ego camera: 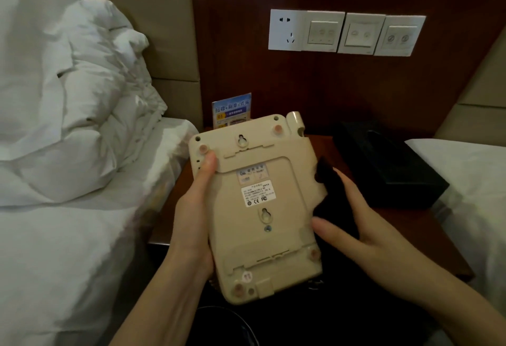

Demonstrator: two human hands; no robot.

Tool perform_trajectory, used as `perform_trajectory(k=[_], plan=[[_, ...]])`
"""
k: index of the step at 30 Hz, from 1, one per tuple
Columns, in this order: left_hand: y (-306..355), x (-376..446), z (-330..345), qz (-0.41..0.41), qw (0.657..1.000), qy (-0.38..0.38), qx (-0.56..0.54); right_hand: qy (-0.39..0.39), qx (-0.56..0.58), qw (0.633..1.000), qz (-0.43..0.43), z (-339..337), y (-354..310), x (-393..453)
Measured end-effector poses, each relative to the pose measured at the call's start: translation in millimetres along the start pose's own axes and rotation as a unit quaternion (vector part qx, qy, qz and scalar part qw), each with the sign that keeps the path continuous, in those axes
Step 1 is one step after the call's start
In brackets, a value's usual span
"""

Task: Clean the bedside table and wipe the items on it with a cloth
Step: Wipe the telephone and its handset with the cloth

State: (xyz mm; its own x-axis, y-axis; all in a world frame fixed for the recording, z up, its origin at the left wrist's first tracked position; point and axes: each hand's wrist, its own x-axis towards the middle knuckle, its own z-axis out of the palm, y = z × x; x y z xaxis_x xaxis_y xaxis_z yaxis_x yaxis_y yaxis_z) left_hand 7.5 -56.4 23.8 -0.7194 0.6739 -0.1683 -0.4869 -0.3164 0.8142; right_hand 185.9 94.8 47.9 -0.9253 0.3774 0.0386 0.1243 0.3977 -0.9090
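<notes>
A beige telephone is held upside down above the dark wooden bedside table, its underside with labels and rubber feet facing me. My left hand grips its left edge, thumb on the underside. My right hand holds a black cloth against the phone's right edge, thumb near the bottom plate. The keypad side of the phone is hidden.
A black tissue box stands on the table at the right. A blue and yellow card stands at the back behind the phone. White beds flank the table. A socket and switches are on the wall.
</notes>
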Motion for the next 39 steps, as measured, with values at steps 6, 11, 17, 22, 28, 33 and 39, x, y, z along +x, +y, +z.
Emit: perform_trajectory(k=[6,11,17,22,28,33,39], plan=[[-3,-4,2,0.001,1.000,-0.002,0.019,0.194,0.116,0.974,0.004,12,-1,22],[-1,-5,3,-0.002,1.000,-0.005,-0.003,0.186,0.172,0.967,-0.002,14,1,24],[-7,-1,-3,-0.005,1.000,0.009,0.010,0.133,0.057,0.989,0.000,24,7,17],[-9,-2,0,-0.001,1.000,0.009,0.010,0.241,0.043,0.969,0.019,26,0,32],[-5,0,-3,0.022,0.999,-0.006,0.023,0.269,0.119,0.956,0.008,27,-4,21],[-6,0,-4,0.014,1.000,-0.007,0.025,0.216,0.095,0.972,0.016,33,1,13],[-5,0,-2,0.006,1.000,-0.014,0.015,0.249,0.154,0.955,0.048,26,-7,33]])
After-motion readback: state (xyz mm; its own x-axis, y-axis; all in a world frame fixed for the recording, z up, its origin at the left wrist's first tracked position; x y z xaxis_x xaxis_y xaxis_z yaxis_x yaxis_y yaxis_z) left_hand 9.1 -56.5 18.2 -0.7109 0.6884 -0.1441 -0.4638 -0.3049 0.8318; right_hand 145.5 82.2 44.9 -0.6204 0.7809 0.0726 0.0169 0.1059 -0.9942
